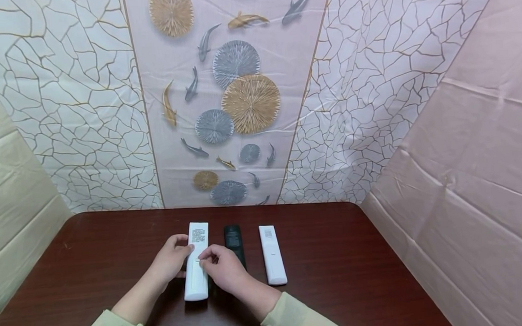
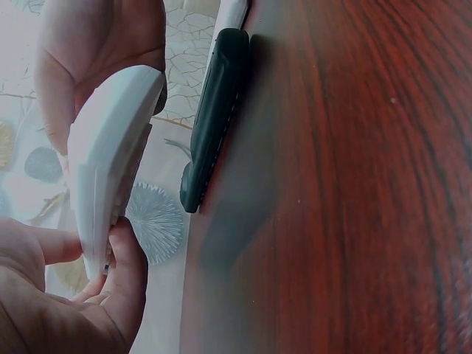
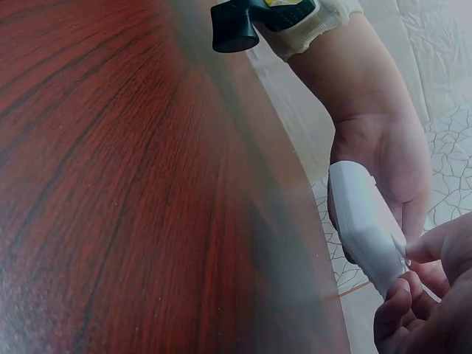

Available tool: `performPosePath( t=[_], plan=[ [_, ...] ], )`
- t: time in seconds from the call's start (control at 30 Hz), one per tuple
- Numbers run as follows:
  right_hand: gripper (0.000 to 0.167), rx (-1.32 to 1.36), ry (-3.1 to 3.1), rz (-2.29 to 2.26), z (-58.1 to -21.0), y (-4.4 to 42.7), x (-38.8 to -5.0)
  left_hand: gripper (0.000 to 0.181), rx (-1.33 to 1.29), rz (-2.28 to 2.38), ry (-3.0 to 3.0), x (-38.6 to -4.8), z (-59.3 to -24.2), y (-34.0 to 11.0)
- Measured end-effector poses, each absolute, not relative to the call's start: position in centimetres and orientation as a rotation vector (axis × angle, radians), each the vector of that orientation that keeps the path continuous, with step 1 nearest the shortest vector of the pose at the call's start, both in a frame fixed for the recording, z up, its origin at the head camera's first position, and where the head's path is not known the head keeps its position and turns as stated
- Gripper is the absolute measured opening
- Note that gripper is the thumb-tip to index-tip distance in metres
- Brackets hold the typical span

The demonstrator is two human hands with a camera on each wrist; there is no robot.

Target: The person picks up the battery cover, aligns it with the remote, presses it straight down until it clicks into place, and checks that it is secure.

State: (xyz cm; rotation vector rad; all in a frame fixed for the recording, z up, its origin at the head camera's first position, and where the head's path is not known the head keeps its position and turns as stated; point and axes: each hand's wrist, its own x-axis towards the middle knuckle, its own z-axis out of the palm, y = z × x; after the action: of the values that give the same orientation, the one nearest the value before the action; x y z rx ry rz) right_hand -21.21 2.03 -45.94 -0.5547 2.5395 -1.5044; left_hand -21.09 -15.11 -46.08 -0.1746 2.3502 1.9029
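A white remote control (image 1: 198, 284) is raised off the table, back side up, with a printed square code near its far end. My left hand (image 1: 172, 258) grips it by the edges, thumb on one side and fingers on the other, as the left wrist view also shows. At the middle of its back, my right hand (image 1: 225, 269) pinches with thumb and curled fingers near the battery cover's edge. In the right wrist view, a thin edge stands slightly up from the white remote (image 3: 361, 214) by the right thumb; the exact grip is partly hidden.
On the dark red wooden table (image 1: 337, 257) lies a black remote control (image 1: 233, 238), partly behind the right hand. Right of it lies a second white remote (image 1: 272, 256), back up. Patterned cloth (image 1: 244, 183) hangs behind the table, with plain cloth at both sides.
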Motion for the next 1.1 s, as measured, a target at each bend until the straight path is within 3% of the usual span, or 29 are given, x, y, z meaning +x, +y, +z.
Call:
performPosePath(
  t=[0.37, 0.7, 1.1],
  plan=[
    [0.005, -0.538, 2.53, -1.577, -46.04, 2.08, -21.27, 0.048, -0.178, 1.925, 2.346, -21.01, -46.09, -15.1],
    [0.05, -0.292, 2.398, -1.73, -45.68, 2.02, -21.18, 0.048, -0.196, 1.928, 2.341, -20.89, -45.55, -14.91],
    [0.045, -0.247, 2.274, -1.812, -45.96, 1.76, -21.08, 0.048, -0.189, 1.953, 2.315, -20.99, -45.47, -14.63]
  ],
)
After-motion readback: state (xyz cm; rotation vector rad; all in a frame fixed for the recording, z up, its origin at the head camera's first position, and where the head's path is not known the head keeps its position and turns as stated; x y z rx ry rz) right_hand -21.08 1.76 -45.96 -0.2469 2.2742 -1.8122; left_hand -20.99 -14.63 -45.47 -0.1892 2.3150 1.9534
